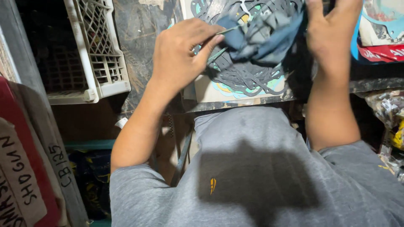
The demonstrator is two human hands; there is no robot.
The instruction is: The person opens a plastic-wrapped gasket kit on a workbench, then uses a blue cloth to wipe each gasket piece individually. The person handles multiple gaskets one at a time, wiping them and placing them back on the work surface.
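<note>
A thin greenish gasket (219, 52) is pinched between thumb and forefinger of the left hand (181, 54), at the left edge of a stack of dark cut-out gaskets (242, 77) lying on a pale card (206, 90) on the bench (139, 38). The right hand (330, 35) is raised at the right side of the stack, fingers curled towards a crumpled blue-grey cloth (261, 35) that sits on top; whether the cloth is actually gripped cannot be told, as the fingertips are cut off by the frame edge. The step in hand is judged to be sorting or separating: one thin piece is being drawn from among the others. The next move would call for a light, steady pull, since the pieces are thin, lacy and interlocked, and tearing or snagging is likely. Containers: a white lattice crate (101, 54) is noted at upper left, well apart from the hands; its interior is dark and the contents cannot be made out. Clear bags (387, 107) are seen at the right edge, contents indistinct.
</note>
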